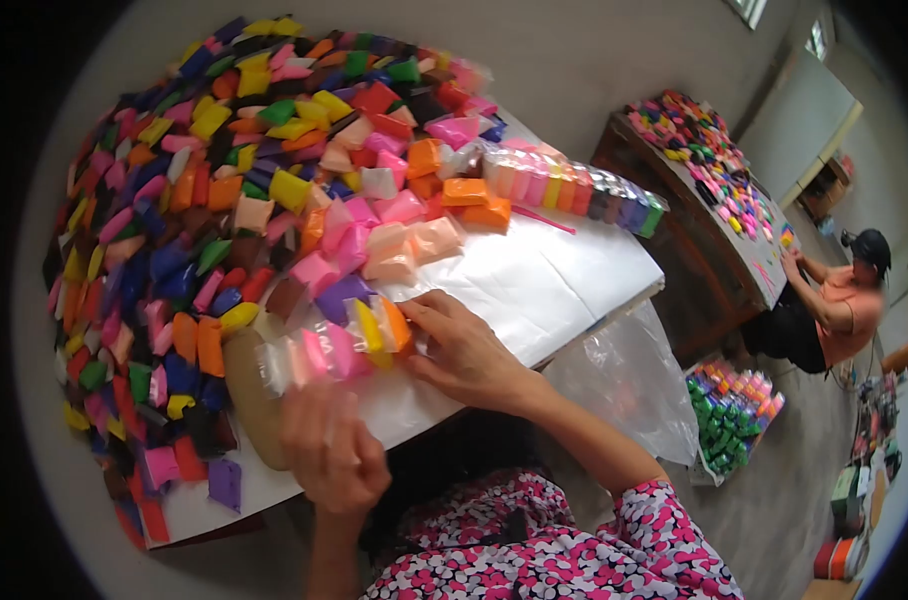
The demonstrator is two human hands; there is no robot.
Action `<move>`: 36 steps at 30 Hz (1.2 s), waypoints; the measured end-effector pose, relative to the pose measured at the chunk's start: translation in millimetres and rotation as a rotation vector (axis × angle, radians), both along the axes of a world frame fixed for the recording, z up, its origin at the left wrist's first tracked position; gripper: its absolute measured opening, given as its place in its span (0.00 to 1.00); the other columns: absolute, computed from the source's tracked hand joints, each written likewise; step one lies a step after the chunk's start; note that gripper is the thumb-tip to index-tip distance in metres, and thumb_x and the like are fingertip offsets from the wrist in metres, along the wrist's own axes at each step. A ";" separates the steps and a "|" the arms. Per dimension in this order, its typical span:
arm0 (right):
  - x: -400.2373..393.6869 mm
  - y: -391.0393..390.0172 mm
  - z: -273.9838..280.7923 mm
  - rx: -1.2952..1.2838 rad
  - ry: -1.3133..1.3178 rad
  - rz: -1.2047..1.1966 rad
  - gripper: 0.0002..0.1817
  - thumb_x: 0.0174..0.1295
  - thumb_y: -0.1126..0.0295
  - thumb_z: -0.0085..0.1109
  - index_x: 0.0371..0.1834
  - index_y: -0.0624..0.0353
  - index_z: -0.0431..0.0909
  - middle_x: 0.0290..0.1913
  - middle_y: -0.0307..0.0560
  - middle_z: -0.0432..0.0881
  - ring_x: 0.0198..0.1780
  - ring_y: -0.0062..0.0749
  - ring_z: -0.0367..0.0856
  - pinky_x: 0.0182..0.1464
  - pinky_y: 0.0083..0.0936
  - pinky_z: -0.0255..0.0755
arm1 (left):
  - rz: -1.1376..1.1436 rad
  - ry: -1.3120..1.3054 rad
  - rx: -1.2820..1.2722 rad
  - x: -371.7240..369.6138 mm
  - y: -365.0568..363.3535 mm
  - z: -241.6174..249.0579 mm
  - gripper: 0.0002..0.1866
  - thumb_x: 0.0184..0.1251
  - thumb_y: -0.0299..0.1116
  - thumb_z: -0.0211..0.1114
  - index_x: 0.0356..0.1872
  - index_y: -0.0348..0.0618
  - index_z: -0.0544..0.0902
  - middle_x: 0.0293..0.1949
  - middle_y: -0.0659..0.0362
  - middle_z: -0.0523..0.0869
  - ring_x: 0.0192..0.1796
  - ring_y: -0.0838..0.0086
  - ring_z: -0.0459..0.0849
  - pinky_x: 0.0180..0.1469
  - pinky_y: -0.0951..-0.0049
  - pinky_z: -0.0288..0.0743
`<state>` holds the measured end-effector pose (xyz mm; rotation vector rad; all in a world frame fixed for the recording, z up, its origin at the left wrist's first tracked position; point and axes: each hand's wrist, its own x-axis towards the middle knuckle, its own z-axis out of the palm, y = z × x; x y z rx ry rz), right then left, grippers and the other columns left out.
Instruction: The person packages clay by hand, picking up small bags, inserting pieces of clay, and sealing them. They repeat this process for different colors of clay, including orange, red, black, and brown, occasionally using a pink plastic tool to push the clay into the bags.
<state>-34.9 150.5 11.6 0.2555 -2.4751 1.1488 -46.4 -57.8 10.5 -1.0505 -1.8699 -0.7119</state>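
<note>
Across the left of the white-topped bench [574, 270], a broad heap of small, glossy, many-coloured packets [211, 122] was spread from about seven o'clock round to one o'clock of the short row. At its inner edge lay a smooth beige rounded pad [254, 400], best left free of loose packets.

The short row of pink, yellow and orange packets in clear printed film [336, 350] was found near the middle, just right of the pad. The left hand [334, 450] was seen at its six o'clock side, fingers curled but blurred; whether anything was held could not be told. Its pull or push was best made gently along the row, so that the thin film would not be torn.

The right hand [469, 355] was placed at the orange end, at three o'clock, thumb and index finger set apart; how firmly it gripped could not be told. Light, steady support was called for there, as a hard squeeze could have buckled the row or dented the soft-looking packets.

Towards two o'clock, a longer clear-wrapped row of many-coloured packets [574, 190] was laid, its straight, close stacking a useful guide for alignment.
</note>
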 end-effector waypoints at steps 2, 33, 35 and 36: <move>-1.0 -4.9 0.7 -0.051 0.023 0.000 0.22 0.57 0.72 0.62 0.54 0.68 0.73 0.47 0.60 0.74 0.50 0.54 0.74 0.53 0.39 0.70 | -0.069 0.030 -0.009 3.7 1.5 -2.9 0.16 0.59 0.24 0.60 0.50 0.33 0.81 0.51 0.44 0.82 0.50 0.53 0.80 0.54 0.51 0.76; -171.2 -1.4 70.7 0.391 0.081 0.133 0.08 0.55 0.76 0.59 0.36 0.65 0.84 0.33 0.52 0.85 0.36 0.44 0.83 0.39 0.35 0.75 | -0.479 -0.552 -0.139 -11.7 7.3 -3.4 0.09 0.50 0.26 0.69 0.34 0.40 0.82 0.27 0.59 0.78 0.28 0.65 0.81 0.33 0.68 0.76; -168.2 -15.9 80.5 0.358 -0.053 0.240 0.08 0.56 0.76 0.59 0.37 0.64 0.84 0.34 0.52 0.85 0.36 0.45 0.83 0.40 0.36 0.75 | -0.493 -0.564 -0.131 -12.1 6.9 -3.2 0.09 0.51 0.26 0.69 0.34 0.40 0.82 0.28 0.59 0.78 0.28 0.65 0.81 0.33 0.67 0.75; -168.5 -22.5 79.6 0.384 -0.021 0.287 0.07 0.56 0.75 0.59 0.36 0.64 0.84 0.34 0.51 0.84 0.36 0.44 0.83 0.40 0.36 0.75 | -0.498 -0.570 -0.132 -12.7 6.6 -2.7 0.09 0.51 0.27 0.69 0.35 0.40 0.82 0.28 0.59 0.78 0.28 0.66 0.81 0.33 0.67 0.75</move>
